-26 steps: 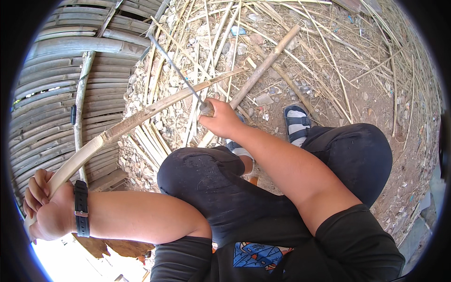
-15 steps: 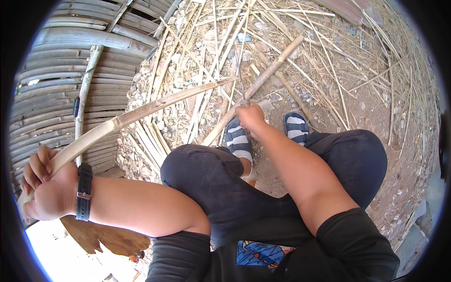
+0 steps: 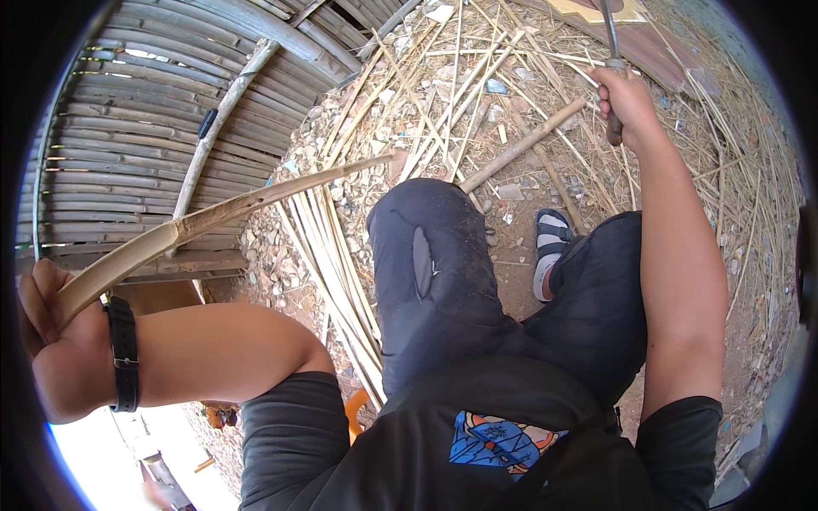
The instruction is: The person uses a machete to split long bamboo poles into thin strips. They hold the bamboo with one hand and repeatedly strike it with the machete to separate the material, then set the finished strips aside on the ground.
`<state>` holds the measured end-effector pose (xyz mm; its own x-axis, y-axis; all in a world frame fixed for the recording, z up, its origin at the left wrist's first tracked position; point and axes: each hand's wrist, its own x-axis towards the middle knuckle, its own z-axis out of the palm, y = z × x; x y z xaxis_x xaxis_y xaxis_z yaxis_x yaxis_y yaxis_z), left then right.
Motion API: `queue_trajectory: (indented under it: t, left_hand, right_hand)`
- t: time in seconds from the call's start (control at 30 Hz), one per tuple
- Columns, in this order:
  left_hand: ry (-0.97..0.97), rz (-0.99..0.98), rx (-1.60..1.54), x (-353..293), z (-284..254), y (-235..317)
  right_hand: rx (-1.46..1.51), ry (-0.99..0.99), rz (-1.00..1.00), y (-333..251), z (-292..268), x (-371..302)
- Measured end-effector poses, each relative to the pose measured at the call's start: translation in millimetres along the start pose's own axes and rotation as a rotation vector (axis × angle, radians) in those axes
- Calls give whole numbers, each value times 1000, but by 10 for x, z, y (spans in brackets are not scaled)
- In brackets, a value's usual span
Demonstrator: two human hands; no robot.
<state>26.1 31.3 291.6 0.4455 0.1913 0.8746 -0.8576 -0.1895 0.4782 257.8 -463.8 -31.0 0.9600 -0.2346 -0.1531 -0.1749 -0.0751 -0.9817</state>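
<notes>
My left hand (image 3: 72,353), with a black watch strap at its wrist, is closed around the near end of a long split bamboo strip (image 3: 213,220). The strip slants up to the right across the ground, its thin far tip ending just above my left knee. Far to the right, my right hand (image 3: 629,98) is raised, its fingers wrapped around the dark handle of a knife (image 3: 610,30). The blade points away from me, and its end is cut off by the picture's edge. Knife and bamboo strip are well apart.
A round wooden pole (image 3: 528,143) lies on the ground beyond my knees. Several split strips (image 3: 328,247) are bunched left of my leg, and more litter the ground ahead. A bamboo slat wall (image 3: 128,162) stands at the left. A brown board (image 3: 648,51) lies at the far right.
My right hand has swung up and right with the knife, away from the pole and the bamboo strip's tip. My left hand keeps its grip on the strip. The view has shifted.
</notes>
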Motion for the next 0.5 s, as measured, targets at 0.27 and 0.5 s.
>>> queue_trajectory:
  t: [0.27, 0.5]
  left_hand:
    - [139, -410, 519, -414, 439, -319]
    - [-58, -578, 1208, -560, -1191, -1983]
  right_hand:
    - [416, 45, 152, -77, 2, -32]
    - [591, -43, 119, -228, 121, 61]
